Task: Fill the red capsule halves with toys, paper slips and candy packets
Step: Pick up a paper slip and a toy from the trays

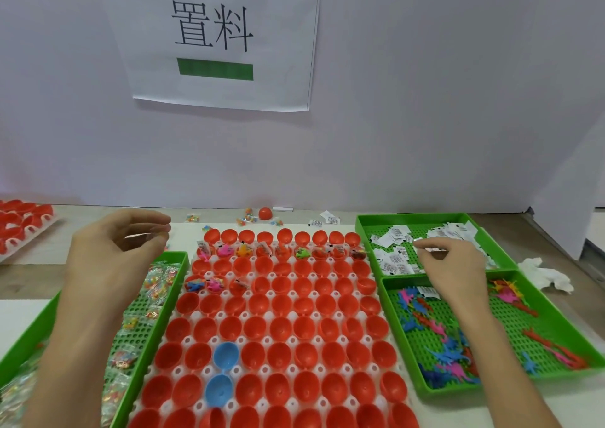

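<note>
Rows of red capsule halves (281, 326) sit in a white holder tray (180, 370) in the middle. The second row and three halves of the fourth row hold toys, slips and packets (226, 251). My left hand (111, 264) hovers above the left green tray of candy packets (157, 283), fingers curled, thumb near the fingertips; whether it holds anything cannot be told. My right hand (451, 264) pinches a white paper slip (422, 247) over the far right green tray of slips (393, 241). The near right green tray holds small plastic toys (432, 329).
Two blue capsule halves (222, 372) stand among the red ones. A closed red capsule (265, 213) and loose packets lie by the wall. More red halves (19, 221) rest at far left. Crumpled white tissue (543, 274) lies at right. A paper sign hangs on the wall.
</note>
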The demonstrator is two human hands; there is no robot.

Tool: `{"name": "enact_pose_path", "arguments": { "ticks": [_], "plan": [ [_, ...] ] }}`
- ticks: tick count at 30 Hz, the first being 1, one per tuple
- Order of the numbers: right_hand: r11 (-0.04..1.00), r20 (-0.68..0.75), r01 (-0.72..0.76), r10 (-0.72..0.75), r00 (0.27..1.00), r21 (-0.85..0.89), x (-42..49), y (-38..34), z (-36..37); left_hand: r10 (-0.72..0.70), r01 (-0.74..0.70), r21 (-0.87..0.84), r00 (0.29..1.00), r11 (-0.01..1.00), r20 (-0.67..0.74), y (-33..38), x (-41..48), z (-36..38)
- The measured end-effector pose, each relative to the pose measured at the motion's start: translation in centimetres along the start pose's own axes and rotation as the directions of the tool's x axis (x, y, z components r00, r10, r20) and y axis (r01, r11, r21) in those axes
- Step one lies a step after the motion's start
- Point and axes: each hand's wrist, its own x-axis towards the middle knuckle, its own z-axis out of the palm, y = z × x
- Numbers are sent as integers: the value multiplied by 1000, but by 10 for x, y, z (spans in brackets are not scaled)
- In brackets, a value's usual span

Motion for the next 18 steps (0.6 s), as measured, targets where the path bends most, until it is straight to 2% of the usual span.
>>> {"name": "enact_pose_path", "arguments": {
  "ticks": [6, 11, 15, 18],
  "plan": [
    [997, -81, 12, -6, 997, 78, -2, -7, -3, 14, -14, -31, 1000, 999, 3, 18, -9, 9],
    [989, -93, 7, 7, 996, 150, -2, -8, -6, 43, -42, -23, 999, 999, 30, 35, -18, 18],
    [987, -125, 57, -38, 991, 152, -1, -10, -11, 56, -55, -6, 996, 998, 72, 41, -22, 27],
    [974, -97, 110, -93, 991, 196, -1, -18, -14, 66, -63, -25, 990, 998, 128, 44, -26, 37]
  ]
}}
